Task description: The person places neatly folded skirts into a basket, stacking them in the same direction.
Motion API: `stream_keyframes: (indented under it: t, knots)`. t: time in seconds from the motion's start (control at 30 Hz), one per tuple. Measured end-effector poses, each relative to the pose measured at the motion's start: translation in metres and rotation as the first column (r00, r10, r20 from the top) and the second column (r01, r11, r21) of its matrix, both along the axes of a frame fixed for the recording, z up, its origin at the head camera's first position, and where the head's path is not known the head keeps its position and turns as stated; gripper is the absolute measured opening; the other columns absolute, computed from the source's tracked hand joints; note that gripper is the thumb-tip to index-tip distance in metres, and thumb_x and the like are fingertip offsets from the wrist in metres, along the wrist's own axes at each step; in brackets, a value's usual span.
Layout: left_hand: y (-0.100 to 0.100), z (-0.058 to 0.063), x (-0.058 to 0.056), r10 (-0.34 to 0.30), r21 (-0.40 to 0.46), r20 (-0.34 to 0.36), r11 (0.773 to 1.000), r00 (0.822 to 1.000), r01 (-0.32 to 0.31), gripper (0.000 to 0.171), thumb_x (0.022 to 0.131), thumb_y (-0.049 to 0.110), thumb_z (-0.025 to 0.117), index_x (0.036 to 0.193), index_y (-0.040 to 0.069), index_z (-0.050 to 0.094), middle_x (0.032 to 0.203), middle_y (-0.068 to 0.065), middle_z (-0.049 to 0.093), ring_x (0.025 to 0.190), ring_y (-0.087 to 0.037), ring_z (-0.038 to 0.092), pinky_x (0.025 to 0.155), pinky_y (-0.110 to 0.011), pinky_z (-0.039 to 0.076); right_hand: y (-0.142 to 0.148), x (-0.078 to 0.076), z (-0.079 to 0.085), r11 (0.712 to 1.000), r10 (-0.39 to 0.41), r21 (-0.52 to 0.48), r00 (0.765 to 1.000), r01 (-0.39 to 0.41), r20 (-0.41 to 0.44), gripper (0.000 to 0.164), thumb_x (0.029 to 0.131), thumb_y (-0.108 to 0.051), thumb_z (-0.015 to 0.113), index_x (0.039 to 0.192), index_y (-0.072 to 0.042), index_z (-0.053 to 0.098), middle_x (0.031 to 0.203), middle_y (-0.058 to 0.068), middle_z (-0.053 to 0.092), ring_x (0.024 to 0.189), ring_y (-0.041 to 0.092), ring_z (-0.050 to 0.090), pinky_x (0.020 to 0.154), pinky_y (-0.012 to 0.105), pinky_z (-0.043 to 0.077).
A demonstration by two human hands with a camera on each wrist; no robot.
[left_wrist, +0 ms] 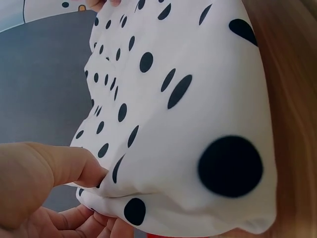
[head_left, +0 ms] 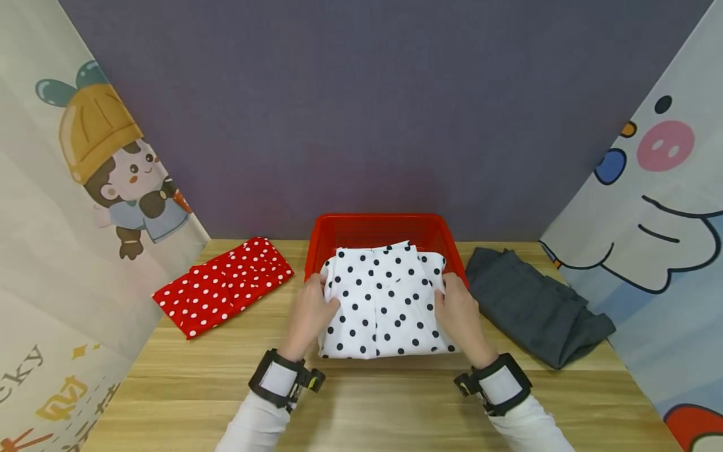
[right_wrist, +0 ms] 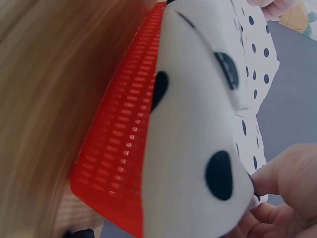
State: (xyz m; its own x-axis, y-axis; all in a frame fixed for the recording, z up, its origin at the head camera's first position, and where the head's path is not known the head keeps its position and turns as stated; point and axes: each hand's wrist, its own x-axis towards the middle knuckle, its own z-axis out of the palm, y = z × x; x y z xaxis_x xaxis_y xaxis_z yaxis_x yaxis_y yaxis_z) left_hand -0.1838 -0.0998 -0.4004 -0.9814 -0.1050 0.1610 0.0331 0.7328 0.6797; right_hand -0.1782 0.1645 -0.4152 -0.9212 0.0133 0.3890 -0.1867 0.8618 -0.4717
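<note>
White black-dotted cloth (head_left: 390,304), folded, is held across the near part of the red perforated basket (head_left: 378,218); contact unconfirmed. Left hand (head_left: 312,311) pinches its left edge, right hand (head_left: 460,312) its right. Loosening either pinch early could let the folds slip apart.

Wood tbl (head_left: 384,411) w/ red dotted cloth (head_left: 226,285) L, red basket (head_left: 378,231) ctr, grey cloth (head_left: 531,307) R.

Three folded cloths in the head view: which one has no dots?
The dark grey cloth, at the right side of the table. It looks plain; the white cloth has black dots, the red cloth white ones.
</note>
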Motion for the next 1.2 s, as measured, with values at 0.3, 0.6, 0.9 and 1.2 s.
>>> stream_keyframes:
  t: [0.3, 0.6, 0.9, 1.2]
  knots:
    - [-0.001, 0.011, -0.026, -0.011, -0.040, -0.022, 0.999, 1.000, 0.010, 0.032, 0.076, 0.011, 0.063, 0.105, 0.001, 0.058, 0.079, -0.010, 0.060, 0.064, -0.021, 0.054, 0.050, -0.027, 0.043, 0.001, -0.026, 0.012, 0.999, 0.012, 0.034, 1.000, -0.011, -0.009, 0.030, 0.088, -0.007, 0.056, 0.112, 0.008, 0.048, 0.099, 0.023, 0.058, 0.080, 0.033, 0.059, 0.071, 0.047, 0.052]
    - [0.001, 0.024, -0.052, -0.002, -0.092, 0.025, 0.996, 1.000, 0.004, 0.035, 0.078, 0.015, 0.062, 0.109, 0.001, 0.056, 0.086, -0.012, 0.060, 0.070, -0.025, 0.057, 0.052, -0.030, 0.047, 0.000, -0.053, 0.021, 0.999, -0.012, 0.038, 0.999, 0.010, 0.053, 0.031, 0.090, -0.009, 0.054, 0.115, 0.008, 0.047, 0.101, 0.024, 0.058, 0.080, 0.033, 0.059, 0.070, 0.045, 0.053]
    - [0.001, 0.037, -0.074, 0.018, -0.155, 0.049, 0.988, 0.999, -0.010, 0.036, 0.078, 0.016, 0.060, 0.111, 0.002, 0.056, 0.091, -0.013, 0.062, 0.072, -0.025, 0.059, 0.052, -0.031, 0.047, -0.007, -0.076, 0.033, 0.997, -0.018, 0.071, 0.996, 0.012, 0.093, 0.033, 0.090, -0.009, 0.053, 0.117, 0.008, 0.046, 0.105, 0.025, 0.056, 0.084, 0.035, 0.059, 0.074, 0.044, 0.052]
    - [0.002, 0.044, -0.091, 0.008, -0.182, 0.025, 0.983, 1.000, -0.004, 0.033, 0.078, 0.016, 0.060, 0.107, 0.002, 0.058, 0.090, -0.014, 0.063, 0.072, -0.027, 0.060, 0.053, -0.033, 0.046, -0.006, -0.093, 0.039, 0.998, -0.021, 0.064, 0.991, 0.013, 0.133, 0.035, 0.091, -0.010, 0.050, 0.120, 0.009, 0.044, 0.107, 0.025, 0.054, 0.090, 0.037, 0.059, 0.078, 0.046, 0.050]
